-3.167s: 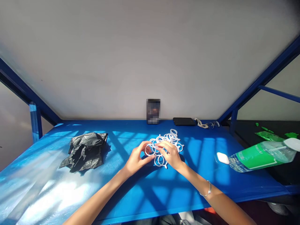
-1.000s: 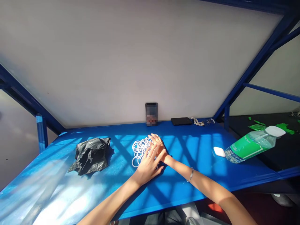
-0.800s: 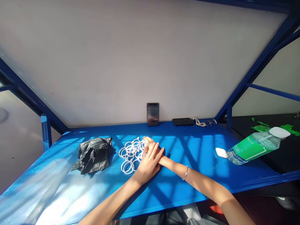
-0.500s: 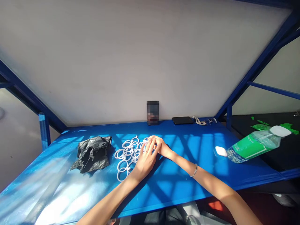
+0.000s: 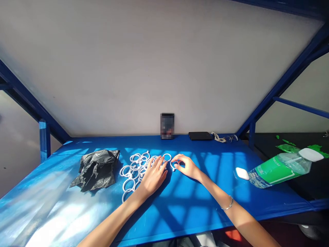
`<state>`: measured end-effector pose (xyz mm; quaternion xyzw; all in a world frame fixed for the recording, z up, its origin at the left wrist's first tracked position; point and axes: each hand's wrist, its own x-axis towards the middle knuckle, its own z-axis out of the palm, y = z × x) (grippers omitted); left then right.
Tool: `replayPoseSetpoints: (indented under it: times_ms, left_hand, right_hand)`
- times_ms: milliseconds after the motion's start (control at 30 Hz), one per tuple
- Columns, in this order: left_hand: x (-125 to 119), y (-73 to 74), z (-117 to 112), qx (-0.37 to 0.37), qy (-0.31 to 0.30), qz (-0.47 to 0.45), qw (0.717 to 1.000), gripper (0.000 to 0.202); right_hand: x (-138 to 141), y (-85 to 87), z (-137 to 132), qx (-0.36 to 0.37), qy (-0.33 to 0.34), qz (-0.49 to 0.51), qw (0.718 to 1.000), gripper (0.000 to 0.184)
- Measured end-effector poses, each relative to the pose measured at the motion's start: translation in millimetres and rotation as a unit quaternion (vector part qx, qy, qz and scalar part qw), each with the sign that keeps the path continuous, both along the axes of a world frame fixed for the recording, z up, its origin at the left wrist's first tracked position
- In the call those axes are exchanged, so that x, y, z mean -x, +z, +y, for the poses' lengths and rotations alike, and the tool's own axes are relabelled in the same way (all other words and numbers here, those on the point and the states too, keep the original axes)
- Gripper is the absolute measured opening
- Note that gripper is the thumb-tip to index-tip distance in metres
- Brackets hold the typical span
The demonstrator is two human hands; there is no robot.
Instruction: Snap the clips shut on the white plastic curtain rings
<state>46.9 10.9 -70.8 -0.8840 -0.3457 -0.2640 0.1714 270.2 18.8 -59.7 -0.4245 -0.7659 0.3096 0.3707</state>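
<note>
A pile of white curtain rings (image 5: 133, 168), each with a small eyelet, lies in the middle of the blue table. My left hand (image 5: 154, 175) rests palm down over the right side of the pile, fingers stretched out, hiding some of the rings. To its right, my right hand (image 5: 187, 166) has its thumb and fingers curled round one white curtain ring (image 5: 172, 166), set apart from the pile. Another ring (image 5: 167, 157) lies just beyond the left fingertips.
A crumpled black plastic bag (image 5: 97, 169) sits at left. Along the wall are an upright dark device (image 5: 167, 126), a black phone (image 5: 200, 136), a white cable (image 5: 218, 137) and glasses (image 5: 231, 138). At right are a white case (image 5: 242, 173) and a tilted green-labelled bottle (image 5: 280, 169).
My right hand has moved right, away from my left hand, with one curtain ring at its fingers. My left hand has shifted slightly left over the pile. The view has tilted a little.
</note>
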Motion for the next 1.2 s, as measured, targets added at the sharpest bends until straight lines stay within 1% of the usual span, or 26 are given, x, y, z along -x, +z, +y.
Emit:
replayPoseSetpoints:
  times_ms: [67,100,167,267,367,433,500,567,633,700,767,833,867,900,967,1033,1200]
  left_hand:
    - [-0.5,-0.9,-1.2,0.001,-0.031,0.023,0.999,0.03]
    - [-0.7,-1.3,-1.9,0.002,-0.04,0.032,0.999,0.032]
    - [-1.0,-1.0,-3.0,0.009,-0.04,0.042,0.998,0.033]
    - [0.3,0.9,-2.4,0.02,-0.012,0.042,0.999,0.031]
    - [3.2,3.0,0.3,0.026,0.017,0.023,0.999,0.028]
    - [4.6,5.1,1.2,0.04,0.014,-0.006,0.999,0.029]
    - [5.0,8.8,0.0,0.077,-0.031,-0.049,0.995,0.033]
    - [4.2,14.1,-3.3,0.145,-0.099,-0.094,0.98,0.033]
    - [3.1,20.0,-7.1,0.237,-0.145,-0.138,0.951,0.03]
    - [2.6,25.8,-9.7,0.343,-0.149,-0.181,0.91,0.03]
    - [2.9,31.1,-10.5,0.458,-0.14,-0.231,0.847,0.035]
    - [3.1,36.0,-10.3,0.548,-0.131,-0.273,0.779,0.042]
    - [2.9,38.1,-10.3,0.575,-0.127,-0.288,0.755,0.045]
    - [2.4,39.9,-10.4,0.591,-0.122,-0.297,0.74,0.048]
    - [0.8,42.4,-11.3,0.605,-0.117,-0.307,0.726,0.052]
    - [-1.3,43.1,-12.9,0.623,-0.13,-0.313,0.705,0.055]
    - [-6.3,40.8,-17.4,0.673,-0.175,-0.333,0.637,0.059]
  right_hand:
    - [-3.3,3.6,-5.2,-0.068,0.018,-0.1,0.993,0.022]
    - [-4.9,5.2,-7.6,-0.088,0.021,-0.138,0.986,0.025]
    - [-7.2,7.9,-11.4,-0.102,0.017,-0.183,0.978,0.026]
    - [-6.3,12.1,-15.6,-0.098,0.002,-0.212,0.972,0.016]
    - [0.6,19.3,-20.7,-0.08,-0.003,-0.211,0.974,0.02]
    - [7.0,24.9,-25.5,-0.051,-0.006,-0.181,0.982,0.022]
    - [13.1,28.9,-30.9,-0.011,-0.009,-0.128,0.992,0.022]
    - [18.1,29.7,-35.6,0.03,-0.009,-0.071,0.997,0.018]
    - [22.1,28.0,-38.6,0.084,-0.006,-0.026,0.996,0.014]
    - [25.6,25.9,-39.9,0.151,0.005,0.012,0.988,0.013]
    - [28.7,25.7,-39.7,0.211,0.02,0.06,0.975,0.016]
    - [31.3,28.0,-38.7,0.247,0.028,0.114,0.962,0.019]
    - [32.2,29.7,-38.1,0.258,0.028,0.138,0.956,0.02]
    - [32.7,31.5,-37.6,0.268,0.025,0.155,0.951,0.021]
    - [33.2,35.2,-37.6,0.285,0.018,0.17,0.943,0.022]
    - [33.2,38.4,-39.0,0.305,0.023,0.171,0.937,0.023]
    - [34.4,41.9,-43.9,0.342,0.055,0.18,0.921,0.028]
